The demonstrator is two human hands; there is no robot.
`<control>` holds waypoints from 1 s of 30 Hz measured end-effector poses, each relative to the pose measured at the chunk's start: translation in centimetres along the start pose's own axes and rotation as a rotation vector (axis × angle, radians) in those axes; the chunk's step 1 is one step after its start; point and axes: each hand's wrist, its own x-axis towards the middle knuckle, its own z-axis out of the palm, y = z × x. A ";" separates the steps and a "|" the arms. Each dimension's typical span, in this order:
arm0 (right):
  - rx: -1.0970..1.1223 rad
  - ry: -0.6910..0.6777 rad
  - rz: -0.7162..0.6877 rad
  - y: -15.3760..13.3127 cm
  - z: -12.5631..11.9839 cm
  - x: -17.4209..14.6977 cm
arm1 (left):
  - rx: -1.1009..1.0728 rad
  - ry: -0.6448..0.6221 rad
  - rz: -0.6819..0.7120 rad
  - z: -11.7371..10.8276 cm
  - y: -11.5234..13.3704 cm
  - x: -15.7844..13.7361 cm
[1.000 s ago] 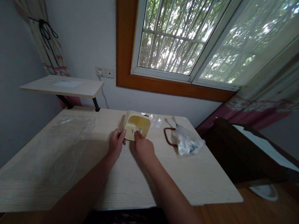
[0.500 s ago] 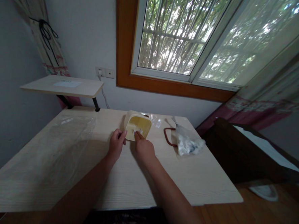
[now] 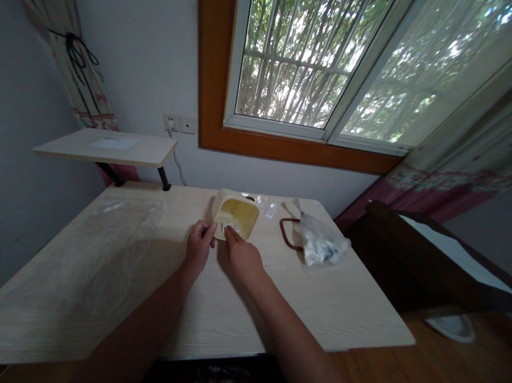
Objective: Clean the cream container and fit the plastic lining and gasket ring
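Observation:
A cream plastic container [image 3: 241, 211], pale yellow inside, lies tilted on the table with its opening facing me. My left hand [image 3: 199, 243] is closed on its lower left rim, thumb on the edge. My right hand [image 3: 244, 255] reaches into the opening, its fingers pressing a small white tissue-like piece [image 3: 225, 227] against the inner wall near the lower edge. The fingers cover most of that piece.
Right of the container lie a clear plastic bag [image 3: 322, 242] with white contents and a reddish-brown handle-shaped loop [image 3: 284, 234]. A clear plastic sheet [image 3: 123, 229] covers the table's left part. A small raised shelf [image 3: 145, 153] stands at the back left.
My right hand has slid a little to the left inside the container, with the white piece under its fingers. My left hand and the container have hardly moved.

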 end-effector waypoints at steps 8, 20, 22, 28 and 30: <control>0.076 0.033 -0.064 -1.8 -0.3 -0.9 | 0.007 -0.010 -0.015 -0.2 -0.3 0.0; 0.123 0.067 -0.107 -1.6 -0.5 -1.0 | 0.005 0.006 -0.032 -0.1 0.2 -0.1; 0.114 0.054 -0.097 -1.6 -0.6 -0.9 | -0.001 0.000 -0.039 -0.2 0.1 -0.1; 0.087 0.041 -0.112 -1.8 -1.2 -0.7 | -0.022 -0.024 -0.047 -0.2 -0.3 0.0; 0.079 0.036 -0.124 -1.8 -1.5 -0.7 | -0.018 -0.027 -0.039 -0.2 -0.3 0.0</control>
